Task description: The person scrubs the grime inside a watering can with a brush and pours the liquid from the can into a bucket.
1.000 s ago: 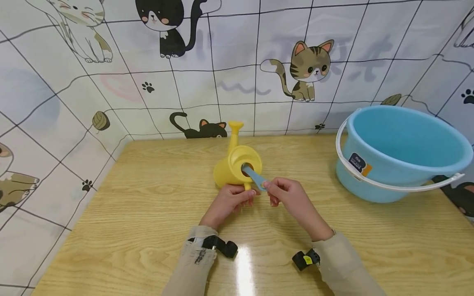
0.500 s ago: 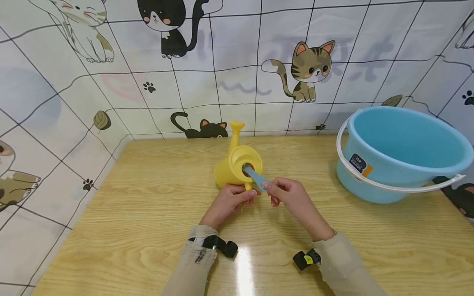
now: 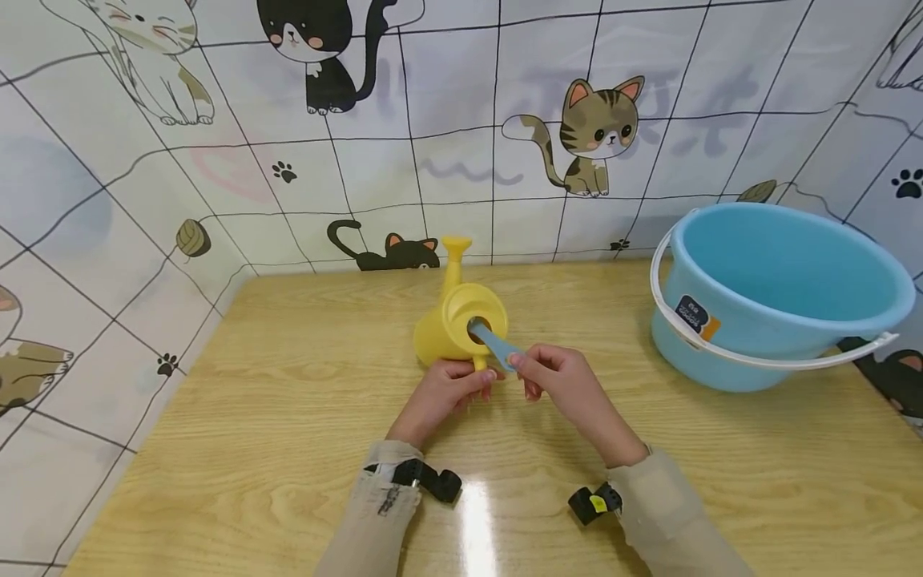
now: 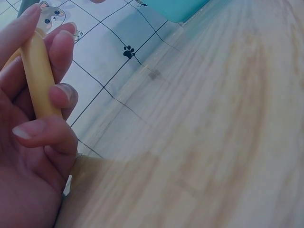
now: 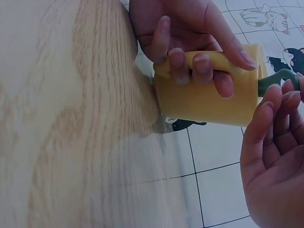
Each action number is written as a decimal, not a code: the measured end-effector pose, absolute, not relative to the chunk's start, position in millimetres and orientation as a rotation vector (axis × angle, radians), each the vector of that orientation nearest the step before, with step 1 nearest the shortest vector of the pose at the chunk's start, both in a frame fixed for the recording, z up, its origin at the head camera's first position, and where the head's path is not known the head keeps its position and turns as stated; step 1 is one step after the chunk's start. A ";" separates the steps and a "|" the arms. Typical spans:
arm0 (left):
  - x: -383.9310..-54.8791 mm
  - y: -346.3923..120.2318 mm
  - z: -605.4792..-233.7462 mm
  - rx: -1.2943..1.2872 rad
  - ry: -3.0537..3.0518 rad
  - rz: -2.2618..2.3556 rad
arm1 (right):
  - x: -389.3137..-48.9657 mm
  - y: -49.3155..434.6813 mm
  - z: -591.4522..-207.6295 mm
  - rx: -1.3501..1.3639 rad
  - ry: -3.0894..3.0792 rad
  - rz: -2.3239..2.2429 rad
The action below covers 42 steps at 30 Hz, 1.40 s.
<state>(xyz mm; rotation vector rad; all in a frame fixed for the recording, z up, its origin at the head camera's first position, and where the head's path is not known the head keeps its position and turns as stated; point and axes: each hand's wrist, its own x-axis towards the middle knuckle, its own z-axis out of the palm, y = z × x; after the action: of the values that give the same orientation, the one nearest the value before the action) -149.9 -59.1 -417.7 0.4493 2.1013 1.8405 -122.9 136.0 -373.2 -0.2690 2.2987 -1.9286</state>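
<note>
The yellow watering can (image 3: 435,336) appears to stand on the table (image 3: 303,369), left of the blue bucket (image 3: 735,353). The left hand (image 3: 441,393) wraps its fingers round the can's handle (image 4: 40,78); the right hand (image 3: 562,381) pinches the end of a blue utensil (image 3: 496,344) whose far end is hidden inside the opening. The step in hand seems to be working the utensil within; the next move likely calls for a steady can and a light pinch clear of the rim

blue tool (image 3: 493,344) partly hidden in yel. can (image 3: 453,322); bkt. label (image 3: 694,314) illegible
</note>
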 end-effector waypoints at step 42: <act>-152.4 -58.8 -420.5 0.479 2.087 1.816 | -130.8 148.2 -389.1 -0.326 2.584 -2.011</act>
<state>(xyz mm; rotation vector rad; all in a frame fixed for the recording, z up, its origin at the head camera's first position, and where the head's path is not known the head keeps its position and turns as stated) -152.4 -58.8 -420.5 0.4792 2.0869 1.8161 -130.8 148.2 -389.1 -0.3263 2.5837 -2.0112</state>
